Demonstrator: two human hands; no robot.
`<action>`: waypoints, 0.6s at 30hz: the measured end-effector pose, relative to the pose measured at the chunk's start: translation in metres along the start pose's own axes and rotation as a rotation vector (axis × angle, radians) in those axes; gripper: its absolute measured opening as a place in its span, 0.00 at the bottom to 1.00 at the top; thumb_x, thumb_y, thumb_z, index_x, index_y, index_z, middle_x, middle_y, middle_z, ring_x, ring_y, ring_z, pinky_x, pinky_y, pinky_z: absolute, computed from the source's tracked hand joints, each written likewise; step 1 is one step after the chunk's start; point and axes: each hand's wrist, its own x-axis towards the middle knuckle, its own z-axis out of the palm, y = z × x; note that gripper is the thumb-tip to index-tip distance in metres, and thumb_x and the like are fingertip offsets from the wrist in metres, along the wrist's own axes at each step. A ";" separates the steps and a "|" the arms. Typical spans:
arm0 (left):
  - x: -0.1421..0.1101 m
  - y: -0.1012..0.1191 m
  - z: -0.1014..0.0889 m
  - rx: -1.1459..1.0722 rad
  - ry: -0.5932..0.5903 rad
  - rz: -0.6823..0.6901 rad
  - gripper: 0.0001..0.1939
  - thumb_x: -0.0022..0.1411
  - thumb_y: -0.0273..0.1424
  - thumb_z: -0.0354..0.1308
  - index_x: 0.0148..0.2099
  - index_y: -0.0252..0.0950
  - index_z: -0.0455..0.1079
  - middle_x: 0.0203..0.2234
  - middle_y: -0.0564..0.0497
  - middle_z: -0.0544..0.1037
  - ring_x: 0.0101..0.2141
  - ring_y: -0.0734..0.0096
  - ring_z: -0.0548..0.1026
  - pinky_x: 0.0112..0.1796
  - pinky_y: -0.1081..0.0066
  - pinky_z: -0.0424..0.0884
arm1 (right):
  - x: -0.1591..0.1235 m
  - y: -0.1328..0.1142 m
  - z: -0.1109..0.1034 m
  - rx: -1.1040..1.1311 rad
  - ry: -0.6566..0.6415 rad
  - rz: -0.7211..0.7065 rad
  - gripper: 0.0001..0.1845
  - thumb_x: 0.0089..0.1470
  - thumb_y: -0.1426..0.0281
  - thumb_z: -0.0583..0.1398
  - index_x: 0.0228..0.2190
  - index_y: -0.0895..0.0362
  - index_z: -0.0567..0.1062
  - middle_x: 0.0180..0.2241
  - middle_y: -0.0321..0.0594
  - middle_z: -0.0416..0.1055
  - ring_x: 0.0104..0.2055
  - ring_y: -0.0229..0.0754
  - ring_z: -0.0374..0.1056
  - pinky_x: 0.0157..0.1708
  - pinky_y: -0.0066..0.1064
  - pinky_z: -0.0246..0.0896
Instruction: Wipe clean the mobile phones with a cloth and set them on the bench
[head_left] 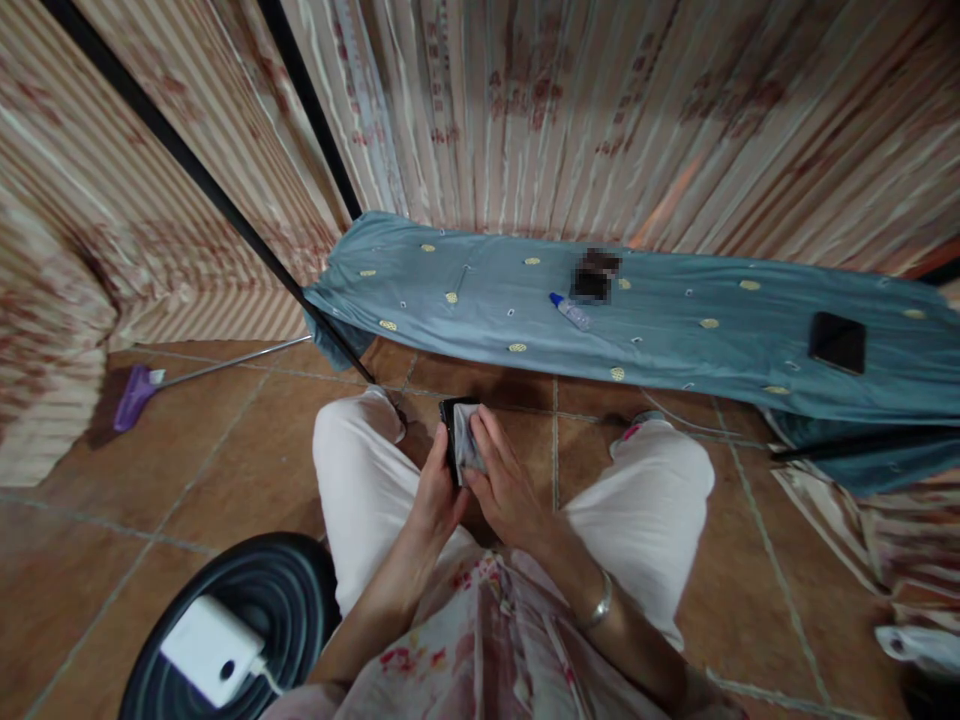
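Between my knees, my left hand [439,487] is closed around the edge of a flat black phone-like device [449,410]. My right hand [504,485] presses a light grey cloth [466,440] onto the device's upper face, its fingers bent over the fabric. The cloth covers most of that face, so the surface beneath is hidden. Across from me, a small clear bottle with a blue cap [571,312] lies on the blue cloth-covered bench [480,300]. A dark pixelated item [594,277] is just behind the bottle.
A black tablet-like item [838,342] lies on the bench's right part. At lower left, a white power bank [212,648] with a cable rests on a round black stool [292,570]. Black poles [180,190] rise at left. A purple broom head [135,398] is on the tiled floor.
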 end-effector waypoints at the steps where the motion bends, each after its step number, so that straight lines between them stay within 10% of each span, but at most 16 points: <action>1: 0.000 -0.002 -0.002 0.000 -0.009 -0.011 0.16 0.59 0.43 0.57 0.40 0.37 0.76 0.39 0.48 0.81 0.50 0.60 0.75 0.51 0.65 0.69 | 0.004 0.001 0.000 0.033 0.002 0.027 0.33 0.65 0.67 0.47 0.66 0.55 0.39 0.69 0.47 0.38 0.70 0.46 0.39 0.65 0.47 0.46; 12: 0.010 0.012 -0.004 0.070 0.005 0.076 0.21 0.53 0.46 0.63 0.39 0.32 0.76 0.40 0.44 0.81 0.47 0.57 0.76 0.47 0.65 0.71 | -0.019 -0.014 0.018 0.350 0.037 0.300 0.31 0.65 0.62 0.48 0.66 0.53 0.46 0.67 0.43 0.48 0.68 0.43 0.46 0.65 0.42 0.49; 18: 0.014 0.006 0.000 0.138 -0.034 0.171 0.17 0.51 0.43 0.64 0.35 0.34 0.73 0.33 0.48 0.81 0.43 0.60 0.77 0.43 0.66 0.72 | -0.025 0.004 0.023 0.253 0.154 0.306 0.23 0.66 0.63 0.44 0.57 0.56 0.66 0.47 0.46 0.75 0.51 0.45 0.71 0.48 0.35 0.70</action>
